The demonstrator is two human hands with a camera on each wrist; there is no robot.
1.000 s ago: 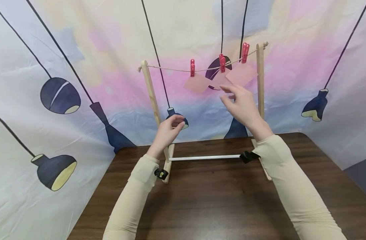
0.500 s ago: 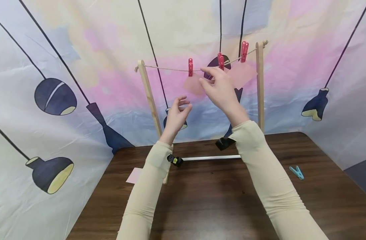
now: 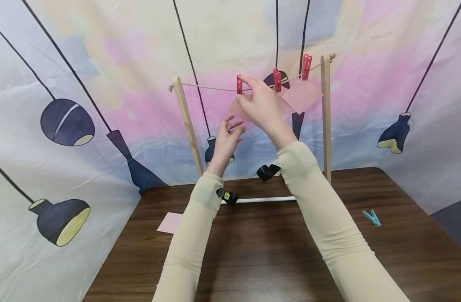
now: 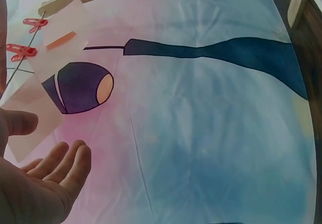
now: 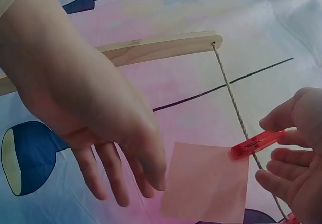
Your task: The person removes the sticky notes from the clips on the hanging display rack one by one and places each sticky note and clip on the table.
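My right hand (image 3: 263,105) is up at the cord (image 3: 207,87), its thumb and index finger pinching the upper end of the leftmost red clothespin (image 5: 254,143). From that clothespin hangs a square pink paper (image 5: 206,183), partly hidden by the right hand in the head view. Just below the paper, my left hand (image 3: 225,144) is raised with relaxed, slightly bent fingers and nothing in them. In the left wrist view its thumb overlaps a pink paper (image 4: 37,116). Two more red clothespins (image 3: 277,79) sit farther right on the cord, with pink papers (image 3: 303,96) below them.
Two wooden posts (image 3: 326,117) carry the cord, and a white bar (image 3: 268,200) runs low between them. On the brown table (image 3: 260,260) lie a pink paper (image 3: 169,222) at left and a blue clothespin (image 3: 372,218) at right. A painted cloth (image 3: 139,75) hangs behind.
My right hand has moved left along the cord, from near the right-hand papers to the leftmost red clothespin. The left hand has risen and shifted right, towards the leftmost hanging paper.
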